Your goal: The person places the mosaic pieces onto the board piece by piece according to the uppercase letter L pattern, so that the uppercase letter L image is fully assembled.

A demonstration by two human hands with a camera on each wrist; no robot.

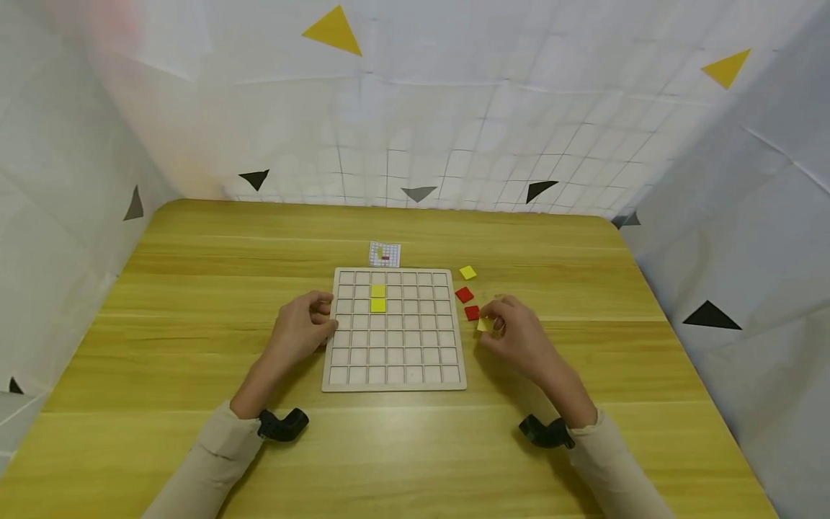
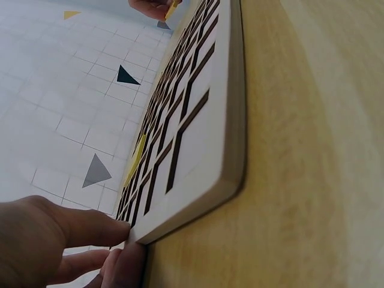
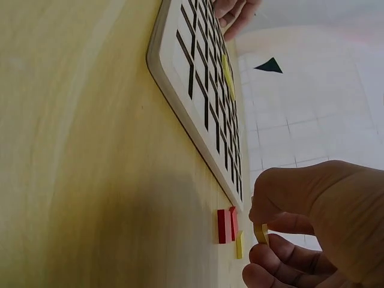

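A pale wooden grid board (image 1: 395, 387) lies flat on the table. Two yellow square tiles (image 1: 378, 298) sit in neighbouring cells of one column, in its upper left part. At the board's left edge my left hand (image 1: 302, 323) grips the rim with thumb and fingers, as the left wrist view also shows. Right of the board, my right hand (image 1: 519, 335) pinches a yellow tile (image 3: 260, 233) between thumb and fingers, above the table. Close to that hand are two red tiles (image 1: 464, 295), and a loose yellow tile (image 1: 468, 272) lies beyond them.
A small printed card (image 1: 385, 254) with a coloured grid pattern lies just behind the board. The wooden table (image 1: 402, 454) ends at a white sheet wall (image 1: 428, 108) marked with coloured triangles. Black wrist cameras (image 1: 283, 425) protrude inward from both sleeves.
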